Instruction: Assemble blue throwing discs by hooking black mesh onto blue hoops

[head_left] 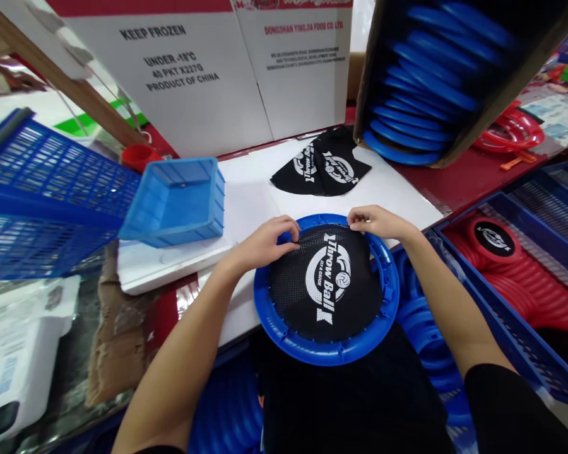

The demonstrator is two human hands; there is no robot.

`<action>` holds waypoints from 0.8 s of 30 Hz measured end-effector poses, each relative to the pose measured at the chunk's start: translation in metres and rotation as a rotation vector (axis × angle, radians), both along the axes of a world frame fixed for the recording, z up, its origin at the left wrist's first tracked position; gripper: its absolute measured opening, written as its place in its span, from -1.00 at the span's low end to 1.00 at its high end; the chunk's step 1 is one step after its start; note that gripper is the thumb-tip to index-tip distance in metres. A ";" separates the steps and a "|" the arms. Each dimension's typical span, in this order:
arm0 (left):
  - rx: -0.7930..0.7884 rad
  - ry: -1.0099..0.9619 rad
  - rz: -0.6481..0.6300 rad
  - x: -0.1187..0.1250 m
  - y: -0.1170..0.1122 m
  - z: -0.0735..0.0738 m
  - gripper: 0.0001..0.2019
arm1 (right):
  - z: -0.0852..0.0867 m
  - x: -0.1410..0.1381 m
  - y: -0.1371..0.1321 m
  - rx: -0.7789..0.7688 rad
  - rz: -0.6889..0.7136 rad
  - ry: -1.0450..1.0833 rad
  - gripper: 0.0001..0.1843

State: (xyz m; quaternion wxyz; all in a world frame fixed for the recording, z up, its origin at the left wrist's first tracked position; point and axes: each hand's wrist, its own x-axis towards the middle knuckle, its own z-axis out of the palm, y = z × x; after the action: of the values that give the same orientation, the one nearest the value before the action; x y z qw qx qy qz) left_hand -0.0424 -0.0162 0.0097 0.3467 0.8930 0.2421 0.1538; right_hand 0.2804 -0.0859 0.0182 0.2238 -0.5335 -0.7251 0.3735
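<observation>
Head view: two hands (271, 239) (377, 223) pinch one mesh (288, 290) inside one ring (334, 354).

Left hand (272, 239), right hand (375, 222) at black mesh (291, 290); blue ring (334, 353) around.

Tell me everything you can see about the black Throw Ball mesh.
The black Throw Ball mesh looks like perforated fabric, with white sideways lettering and a ball emblem. It lies printed side up within the blue plastic-looking ring, leaving a gap at upper right. The left hand and right hand touch its far edge.
</observation>
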 end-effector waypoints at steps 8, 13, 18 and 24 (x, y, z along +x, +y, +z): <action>0.052 0.170 0.011 -0.003 -0.002 -0.008 -0.67 | 0.004 0.007 0.011 -0.141 0.067 0.035 -0.90; 0.030 0.189 0.026 0.001 -0.004 -0.005 -0.70 | 0.009 0.010 0.019 -0.272 0.100 0.053 -0.94; -0.137 0.114 0.190 0.001 -0.004 0.004 -0.78 | 0.010 0.010 0.024 -0.338 0.078 0.035 -0.95; -0.228 0.092 0.323 0.000 0.000 0.000 -0.79 | 0.011 0.009 0.025 -0.332 0.088 0.044 -0.96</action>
State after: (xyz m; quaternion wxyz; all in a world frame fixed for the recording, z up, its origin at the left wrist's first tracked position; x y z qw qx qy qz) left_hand -0.0420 -0.0160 0.0100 0.4049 0.8037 0.4137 0.1379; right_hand 0.2899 -0.0612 0.0292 0.1317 -0.5228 -0.6709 0.5092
